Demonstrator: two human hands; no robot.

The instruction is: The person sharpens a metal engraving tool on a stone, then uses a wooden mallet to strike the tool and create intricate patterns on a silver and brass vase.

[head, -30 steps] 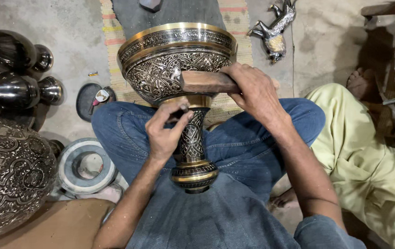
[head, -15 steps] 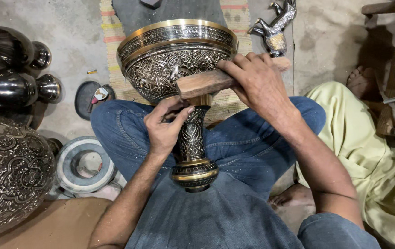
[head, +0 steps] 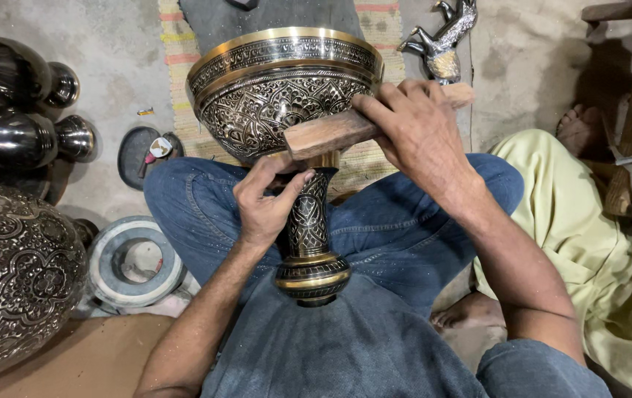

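Note:
A large engraved black and brass goblet-shaped vessel (head: pixel 271 96) lies across my lap, its bowl pointing away and its foot (head: pixel 313 278) toward me. My left hand (head: pixel 266 206) is wrapped round the narrow stem just under the bowl, and a small tool may be pinched in its fingers, though I cannot make it out. My right hand (head: pixel 419 133) grips a wooden block (head: pixel 330 133) held flat against the lower side of the bowl.
Dark metal vases (head: pixel 14 110) lie at the left, above a big engraved vessel (head: pixel 14 280). A grey ring (head: pixel 131 258) and a small round dish (head: pixel 142 151) sit on the floor. A metal animal figure (head: pixel 445 37) stands behind. Another person in pale green (head: pixel 588 243) sits at right.
My right hand and the wooden block have lifted slightly up and to the right along the bowl. The left hand keeps its hold on the stem.

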